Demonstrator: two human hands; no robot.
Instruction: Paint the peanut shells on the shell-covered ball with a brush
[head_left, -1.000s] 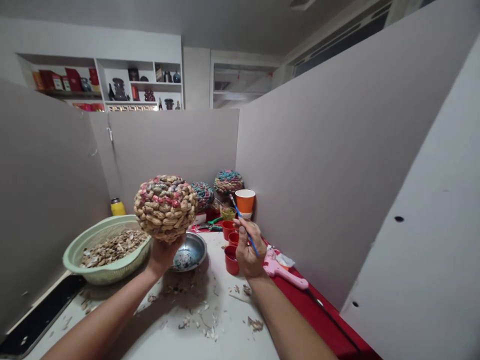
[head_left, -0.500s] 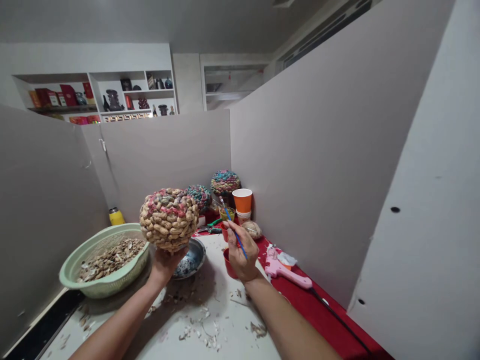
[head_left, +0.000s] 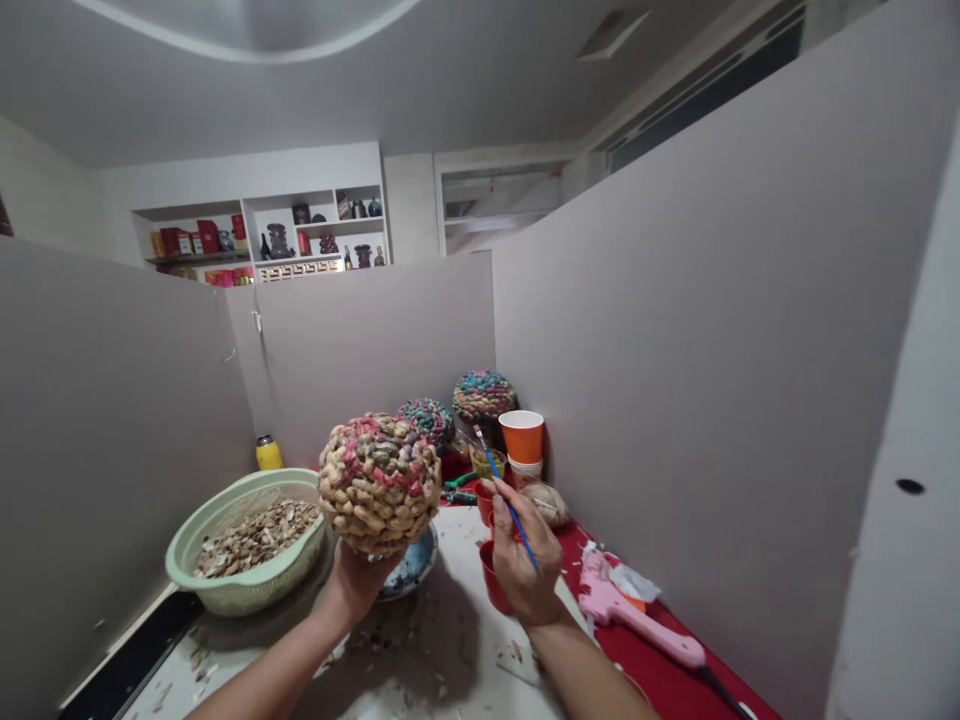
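A round ball covered in peanut shells [head_left: 381, 490], tan below with red and dark paint on its upper part, rests on my left hand [head_left: 361, 585], which grips it from beneath. My right hand [head_left: 526, 555] pinches a thin blue paintbrush [head_left: 512, 512], its bristles pointing up and away from the ball. Red cups [head_left: 495, 578] stand beside and behind my right hand, partly covered by it. Behind the ball is a metal bowl [head_left: 417, 566] with blue stains, mostly hidden.
Left stands a green basket [head_left: 255, 592] of shells, with a yellow bottle [head_left: 268, 453] behind. Painted balls [head_left: 484, 396], orange cup [head_left: 522, 438] and twine [head_left: 545, 504] stand at the back. A pink glue gun [head_left: 637, 615] lies right. Grey partitions surround the table.
The camera view has tilted up and shifted left, so everything appears lower and farther right. The ball has turned slightly in my left hand, showing more of its painted top.
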